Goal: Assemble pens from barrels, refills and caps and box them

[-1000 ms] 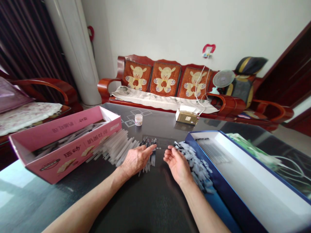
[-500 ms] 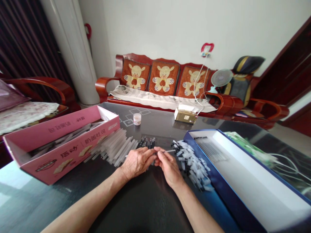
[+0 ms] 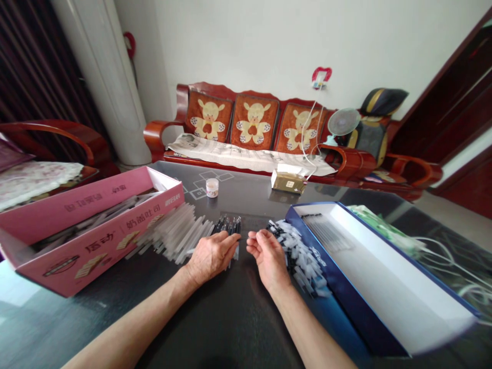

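My left hand (image 3: 215,256) rests on the dark table with its fingers bent over a row of thin black sticks (image 3: 230,224) with pointed tips, like pen refills. A pale end shows below its fingertips; the exact grip is hidden. To its left lies a heap of translucent white tubes (image 3: 180,233). My right hand (image 3: 268,254) hovers a short way to the right, fingers loosely curled and apart, with nothing visible in them. Beside it spreads a pile of small white and black pieces (image 3: 302,256), too small to name surely.
A pink carton (image 3: 115,241) holding more tubes stands at left. On the right is a long blue box (image 3: 346,287), white inside, with a row of clear sticks (image 3: 326,233). Farther back are a small jar (image 3: 212,188) and a tissue box (image 3: 288,182). White cables (image 3: 453,261) lie at far right.
My hands were together at the row's right end, with a pale thin stick at the right fingers. Now my right hand has drawn apart to the right and the stick no longer shows there.
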`<act>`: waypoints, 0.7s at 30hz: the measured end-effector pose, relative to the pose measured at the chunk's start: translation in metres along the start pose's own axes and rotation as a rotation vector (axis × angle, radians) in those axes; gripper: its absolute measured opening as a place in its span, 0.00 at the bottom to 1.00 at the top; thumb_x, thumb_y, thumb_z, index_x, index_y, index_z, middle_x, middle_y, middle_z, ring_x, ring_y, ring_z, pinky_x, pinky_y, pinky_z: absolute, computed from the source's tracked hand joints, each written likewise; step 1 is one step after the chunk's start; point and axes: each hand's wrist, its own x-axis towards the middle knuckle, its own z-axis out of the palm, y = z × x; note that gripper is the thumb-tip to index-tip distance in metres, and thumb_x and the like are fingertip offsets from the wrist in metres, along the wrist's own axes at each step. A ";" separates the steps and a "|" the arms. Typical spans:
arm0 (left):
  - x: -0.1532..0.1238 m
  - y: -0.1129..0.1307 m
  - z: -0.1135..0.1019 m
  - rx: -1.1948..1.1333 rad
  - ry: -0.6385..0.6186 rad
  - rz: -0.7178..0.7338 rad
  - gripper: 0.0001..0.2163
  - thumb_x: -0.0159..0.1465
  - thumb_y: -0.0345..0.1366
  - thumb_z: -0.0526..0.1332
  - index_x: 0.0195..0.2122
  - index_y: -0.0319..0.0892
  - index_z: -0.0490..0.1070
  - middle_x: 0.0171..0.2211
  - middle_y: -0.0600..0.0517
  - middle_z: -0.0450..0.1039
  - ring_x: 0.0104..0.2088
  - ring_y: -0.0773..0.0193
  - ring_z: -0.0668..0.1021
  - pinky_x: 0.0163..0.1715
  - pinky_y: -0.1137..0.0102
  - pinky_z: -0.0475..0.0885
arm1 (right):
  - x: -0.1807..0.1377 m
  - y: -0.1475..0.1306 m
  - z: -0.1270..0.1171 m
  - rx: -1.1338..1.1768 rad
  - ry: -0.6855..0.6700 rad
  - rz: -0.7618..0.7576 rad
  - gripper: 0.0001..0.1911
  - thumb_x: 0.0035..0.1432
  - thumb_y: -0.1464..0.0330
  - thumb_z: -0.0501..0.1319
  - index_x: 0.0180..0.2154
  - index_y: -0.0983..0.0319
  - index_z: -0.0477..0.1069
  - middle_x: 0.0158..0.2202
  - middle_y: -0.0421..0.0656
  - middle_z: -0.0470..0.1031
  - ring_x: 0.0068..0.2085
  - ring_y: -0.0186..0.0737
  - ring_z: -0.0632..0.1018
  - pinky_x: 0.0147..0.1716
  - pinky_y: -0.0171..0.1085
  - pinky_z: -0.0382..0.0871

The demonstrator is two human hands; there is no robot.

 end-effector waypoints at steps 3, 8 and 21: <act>0.000 0.000 0.000 -0.063 0.008 0.082 0.16 0.68 0.33 0.48 0.55 0.39 0.63 0.32 0.50 0.68 0.31 0.66 0.73 0.31 0.73 0.70 | 0.001 0.003 0.000 0.047 0.038 0.051 0.15 0.44 0.63 0.71 0.33 0.60 0.70 0.32 0.40 0.79 0.29 0.32 0.78 0.29 0.31 0.73; 0.000 0.001 0.002 -0.084 -0.039 0.130 0.21 0.66 0.27 0.48 0.60 0.42 0.57 0.34 0.50 0.69 0.33 0.65 0.73 0.33 0.72 0.71 | -0.002 0.007 0.000 -0.325 0.036 -0.082 0.14 0.52 0.57 0.64 0.35 0.60 0.73 0.32 0.43 0.79 0.33 0.38 0.78 0.29 0.35 0.72; -0.002 -0.003 0.003 -0.055 -0.028 0.092 0.19 0.65 0.27 0.47 0.56 0.42 0.61 0.34 0.50 0.69 0.33 0.67 0.74 0.33 0.75 0.71 | 0.026 -0.022 -0.052 -1.905 -0.011 -0.724 0.20 0.57 0.74 0.51 0.50 0.61 0.70 0.58 0.47 0.68 0.58 0.53 0.62 0.54 0.54 0.48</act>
